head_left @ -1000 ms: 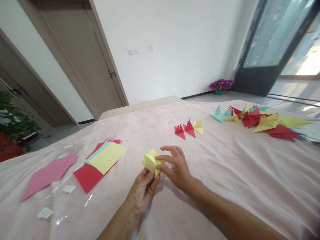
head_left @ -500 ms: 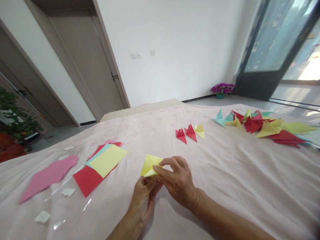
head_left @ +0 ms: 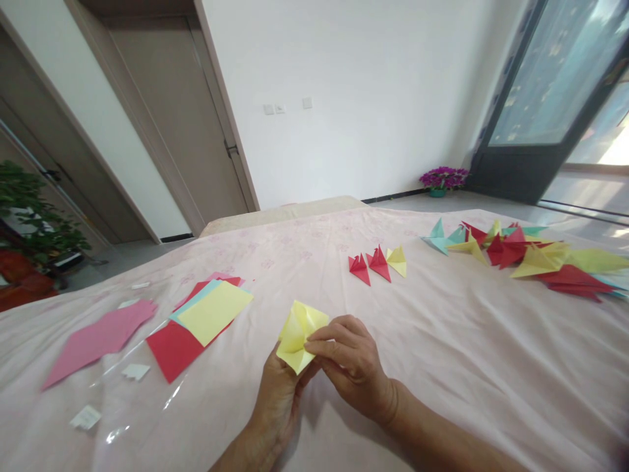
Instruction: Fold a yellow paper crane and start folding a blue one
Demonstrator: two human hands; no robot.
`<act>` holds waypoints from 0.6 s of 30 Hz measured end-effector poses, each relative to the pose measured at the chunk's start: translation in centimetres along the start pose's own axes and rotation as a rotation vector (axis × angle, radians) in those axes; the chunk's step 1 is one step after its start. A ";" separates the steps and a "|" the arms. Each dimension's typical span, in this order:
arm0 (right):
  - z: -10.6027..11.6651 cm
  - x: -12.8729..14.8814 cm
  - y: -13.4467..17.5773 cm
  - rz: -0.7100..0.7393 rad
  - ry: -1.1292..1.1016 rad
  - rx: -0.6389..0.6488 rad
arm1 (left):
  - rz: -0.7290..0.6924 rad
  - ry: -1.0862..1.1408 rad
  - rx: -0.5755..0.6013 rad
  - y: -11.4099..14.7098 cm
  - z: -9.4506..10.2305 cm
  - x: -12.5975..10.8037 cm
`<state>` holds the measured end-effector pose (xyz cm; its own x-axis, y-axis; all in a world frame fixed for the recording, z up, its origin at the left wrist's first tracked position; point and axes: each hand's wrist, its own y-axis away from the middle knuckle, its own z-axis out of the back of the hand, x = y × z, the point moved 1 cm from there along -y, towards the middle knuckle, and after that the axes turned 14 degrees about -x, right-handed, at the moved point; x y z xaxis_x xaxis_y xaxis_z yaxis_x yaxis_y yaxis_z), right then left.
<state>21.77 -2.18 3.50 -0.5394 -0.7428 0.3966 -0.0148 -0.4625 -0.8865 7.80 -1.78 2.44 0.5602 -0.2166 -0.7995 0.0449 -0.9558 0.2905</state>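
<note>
A partly folded sheet of yellow origami paper (head_left: 297, 331) is held above the tablecloth, with flaps standing out round a creased middle. My left hand (head_left: 278, 383) grips it from below and the left, its fingertips partly hidden behind the paper. On the right edge, my right hand (head_left: 351, 364) pinches a fold, index finger and thumb closed near the paper's centre. Beyond the hands stand two red folded paper cranes (head_left: 378, 263) and one yellow folded paper piece (head_left: 398, 260) in a row.
At left lie a stack of yellow, blue and red paper sheets (head_left: 215, 311), pink paper (head_left: 101, 344), clear plastic film (head_left: 147, 400) and white scraps (head_left: 135, 372). A heap of coloured folded paper pieces (head_left: 528, 252) covers the right side of the pink tablecloth (head_left: 472, 367).
The yellow paper has turned and its flaps have spread wider, showing more of its creased inside. Both hands still hold it. The camera view has shifted slightly.
</note>
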 end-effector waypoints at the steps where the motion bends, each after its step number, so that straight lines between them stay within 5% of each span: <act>1: 0.0 0.0 0.0 -0.005 -0.019 -0.002 | 0.003 -0.010 0.008 0.0 0.0 0.0; 18: 0.2 -0.9 -0.2 -0.142 -0.085 0.003 | 0.080 -0.059 0.011 -0.8 1.2 0.6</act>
<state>22.41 -1.55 3.34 -0.4588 -0.7079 0.5370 -0.0834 -0.5674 -0.8192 7.13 -1.41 1.07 0.5118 -0.3036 -0.8037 -0.0075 -0.9370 0.3492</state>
